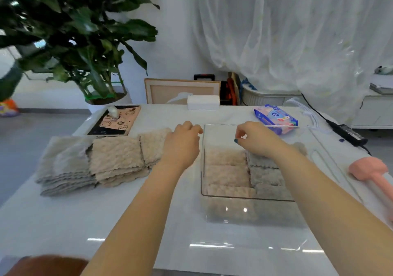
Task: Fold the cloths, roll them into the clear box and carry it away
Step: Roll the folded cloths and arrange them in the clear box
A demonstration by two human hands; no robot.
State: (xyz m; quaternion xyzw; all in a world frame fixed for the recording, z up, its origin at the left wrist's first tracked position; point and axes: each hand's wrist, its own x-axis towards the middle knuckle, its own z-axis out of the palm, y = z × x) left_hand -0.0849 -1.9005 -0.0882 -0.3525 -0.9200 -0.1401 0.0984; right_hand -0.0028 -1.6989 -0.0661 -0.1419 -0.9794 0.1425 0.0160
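A clear box (248,212) stands on the white table, right of centre, with several rolled beige and grey cloths (227,169) packed inside. Left of it lie stacks of folded cloths: grey (63,167), beige (116,159) and a further beige stack (153,146). My left hand (182,142) hovers over the right end of that last stack, close to the box's left wall, fingers curled and holding nothing that I can see. My right hand (255,137) is above the box's far half, thumb and fingers pinched together, with nothing visible between them.
A pink-handled tool (370,171) lies at the right edge. A blue wipes pack (275,116), a black power adapter (348,133), a white block (203,102) and a pink-and-black board (116,118) sit at the table's back. A potted plant (95,42) stands behind left.
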